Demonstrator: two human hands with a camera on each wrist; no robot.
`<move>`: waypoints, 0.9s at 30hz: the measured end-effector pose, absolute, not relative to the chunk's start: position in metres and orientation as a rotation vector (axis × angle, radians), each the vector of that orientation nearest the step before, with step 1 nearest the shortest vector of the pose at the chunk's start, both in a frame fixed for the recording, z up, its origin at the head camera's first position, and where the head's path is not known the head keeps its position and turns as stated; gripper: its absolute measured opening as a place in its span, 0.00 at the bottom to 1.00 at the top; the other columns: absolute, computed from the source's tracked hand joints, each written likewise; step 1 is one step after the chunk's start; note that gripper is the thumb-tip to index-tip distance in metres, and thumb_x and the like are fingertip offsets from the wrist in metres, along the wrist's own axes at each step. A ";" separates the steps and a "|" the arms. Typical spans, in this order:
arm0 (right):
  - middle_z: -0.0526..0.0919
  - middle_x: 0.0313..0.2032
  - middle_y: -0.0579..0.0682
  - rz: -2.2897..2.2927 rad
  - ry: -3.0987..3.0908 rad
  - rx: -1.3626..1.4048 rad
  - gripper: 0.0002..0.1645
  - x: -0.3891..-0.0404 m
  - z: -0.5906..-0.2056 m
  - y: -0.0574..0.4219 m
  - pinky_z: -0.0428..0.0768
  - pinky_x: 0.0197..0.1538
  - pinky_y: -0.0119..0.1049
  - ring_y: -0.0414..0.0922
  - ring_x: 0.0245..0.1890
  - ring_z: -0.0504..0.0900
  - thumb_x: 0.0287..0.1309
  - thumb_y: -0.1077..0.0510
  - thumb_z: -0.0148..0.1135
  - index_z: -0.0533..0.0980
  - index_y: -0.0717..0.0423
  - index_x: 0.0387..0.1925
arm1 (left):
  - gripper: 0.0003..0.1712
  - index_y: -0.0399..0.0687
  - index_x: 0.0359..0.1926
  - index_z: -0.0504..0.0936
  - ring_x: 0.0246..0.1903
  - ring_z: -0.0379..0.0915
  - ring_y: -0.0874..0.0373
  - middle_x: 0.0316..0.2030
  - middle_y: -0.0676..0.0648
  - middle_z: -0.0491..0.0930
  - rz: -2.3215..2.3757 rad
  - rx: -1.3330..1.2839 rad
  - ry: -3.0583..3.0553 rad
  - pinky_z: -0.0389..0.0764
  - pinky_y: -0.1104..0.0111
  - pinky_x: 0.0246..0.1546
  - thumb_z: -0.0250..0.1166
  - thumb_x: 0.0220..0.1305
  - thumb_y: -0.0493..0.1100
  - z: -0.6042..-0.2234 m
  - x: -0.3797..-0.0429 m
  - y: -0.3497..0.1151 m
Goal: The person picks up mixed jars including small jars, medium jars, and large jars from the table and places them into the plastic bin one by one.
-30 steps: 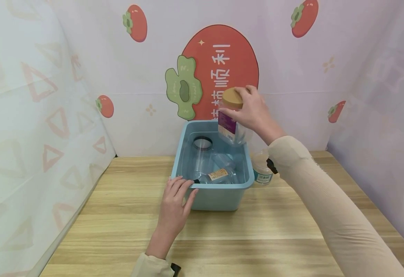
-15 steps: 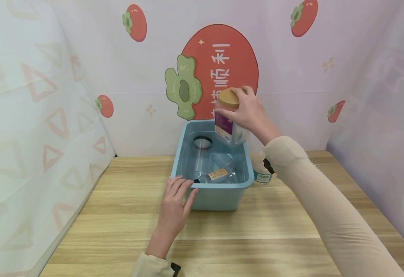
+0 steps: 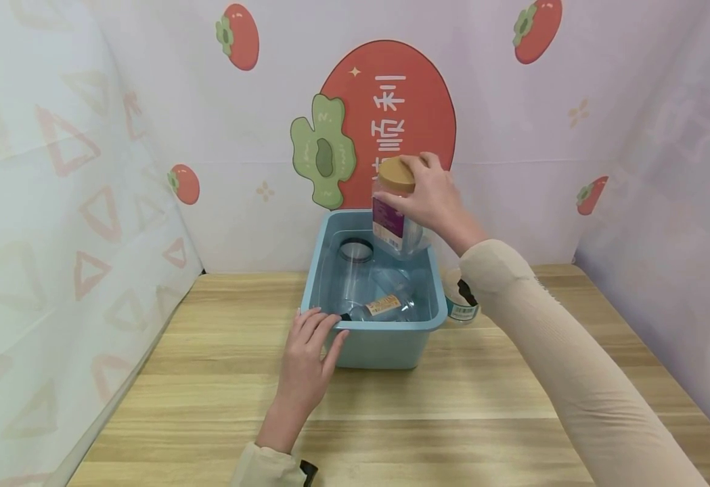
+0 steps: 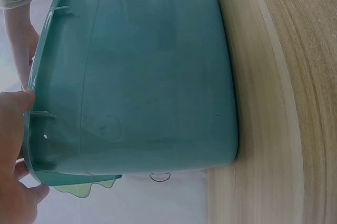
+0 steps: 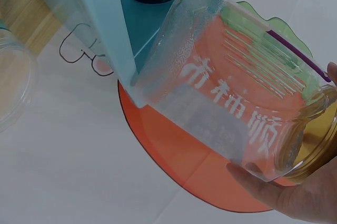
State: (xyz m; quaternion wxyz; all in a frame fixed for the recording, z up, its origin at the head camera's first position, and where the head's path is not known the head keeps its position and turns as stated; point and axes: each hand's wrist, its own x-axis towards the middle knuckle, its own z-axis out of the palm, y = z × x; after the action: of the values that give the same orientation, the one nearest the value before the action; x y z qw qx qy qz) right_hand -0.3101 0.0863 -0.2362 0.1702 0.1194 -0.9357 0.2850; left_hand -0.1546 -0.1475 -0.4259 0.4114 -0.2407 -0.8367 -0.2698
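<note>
My right hand [image 3: 430, 195] grips a clear plastic jar [image 5: 210, 92] at its yellow-brown lid [image 3: 396, 174]. The jar, with a purple label [image 3: 388, 215], hangs tilted above the back right of a blue plastic bin [image 3: 385, 345]. My left hand [image 3: 304, 348] holds the bin's near left corner, fingers over the rim and thumb on the front side. Inside the bin lie a clear cylindrical container with a black rim [image 3: 357, 250] and a clear bottle with an orange-and-white label [image 3: 384, 306]. Another clear piece [image 3: 391, 279] beside them is hard to make out.
A round clear tub with a teal label [image 3: 461, 311] stands on the wooden table [image 3: 220, 379] just right of the bin, partly hidden by my right sleeve. Behind the table hangs a white cloth [image 3: 257, 230] printed with persimmons; more cloth encloses both sides.
My right hand has carried the jar slightly left, farther over the bin. The left hand stays on the bin's corner, and the things inside lie as before.
</note>
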 end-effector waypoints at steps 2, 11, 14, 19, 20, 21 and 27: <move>0.59 0.78 0.61 0.804 -2.657 0.339 0.51 -0.310 -0.237 0.085 0.79 0.66 0.59 0.63 0.70 0.68 0.62 0.33 0.70 0.64 0.50 0.79 | 0.16 0.36 0.49 0.86 0.56 0.78 0.38 0.44 0.40 0.86 -0.678 -0.607 -2.105 0.73 0.31 0.64 0.69 0.74 0.46 -0.426 -0.155 -0.147; 0.60 0.77 0.61 0.823 -2.655 0.360 0.52 -0.309 -0.238 0.081 0.80 0.66 0.58 0.62 0.69 0.68 0.61 0.34 0.72 0.65 0.51 0.78 | 0.15 0.36 0.49 0.86 0.56 0.78 0.37 0.44 0.40 0.85 -0.680 -0.603 -2.114 0.73 0.31 0.64 0.72 0.70 0.43 -0.424 -0.154 -0.147; 0.61 0.76 0.60 0.824 -2.652 0.368 0.51 -0.309 -0.238 0.079 0.80 0.65 0.57 0.61 0.68 0.69 0.61 0.34 0.72 0.65 0.52 0.78 | 0.15 0.36 0.49 0.86 0.55 0.79 0.36 0.44 0.40 0.86 -0.678 -0.598 -2.122 0.73 0.31 0.64 0.74 0.67 0.41 -0.424 -0.153 -0.147; 0.61 0.76 0.60 0.840 -2.643 0.378 0.51 -0.309 -0.240 0.077 0.80 0.65 0.58 0.61 0.68 0.69 0.60 0.34 0.72 0.66 0.51 0.77 | 0.16 0.35 0.49 0.86 0.56 0.79 0.36 0.44 0.40 0.85 -0.677 -0.590 -2.133 0.73 0.31 0.65 0.77 0.62 0.38 -0.423 -0.153 -0.147; 0.61 0.76 0.60 0.843 -2.642 0.378 0.51 -0.310 -0.240 0.077 0.80 0.65 0.58 0.60 0.68 0.69 0.60 0.34 0.73 0.66 0.51 0.77 | 0.16 0.35 0.49 0.86 0.56 0.79 0.37 0.44 0.40 0.85 -0.676 -0.588 -2.134 0.73 0.31 0.65 0.77 0.61 0.37 -0.423 -0.153 -0.147; 0.61 0.76 0.60 0.847 -2.641 0.378 0.51 -0.310 -0.241 0.076 0.80 0.65 0.58 0.60 0.68 0.69 0.60 0.34 0.73 0.66 0.51 0.77 | 0.16 0.35 0.48 0.86 0.57 0.78 0.37 0.44 0.40 0.85 -0.675 -0.587 -2.136 0.73 0.31 0.65 0.77 0.61 0.37 -0.423 -0.153 -0.147; 0.61 0.76 0.60 0.855 -2.644 0.378 0.51 -0.309 -0.242 0.074 0.80 0.65 0.59 0.60 0.68 0.70 0.60 0.34 0.73 0.66 0.50 0.77 | 0.17 0.36 0.49 0.86 0.57 0.78 0.39 0.44 0.40 0.85 -0.664 -0.585 -2.140 0.73 0.32 0.65 0.78 0.60 0.37 -0.423 -0.152 -0.147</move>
State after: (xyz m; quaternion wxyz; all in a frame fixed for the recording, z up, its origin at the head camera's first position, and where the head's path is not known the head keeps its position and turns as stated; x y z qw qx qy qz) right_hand -0.3095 0.0741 -0.2420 0.1680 0.1330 -0.9294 0.3005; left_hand -0.1524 -0.1468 -0.4230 0.4014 -0.2313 -0.8464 -0.2627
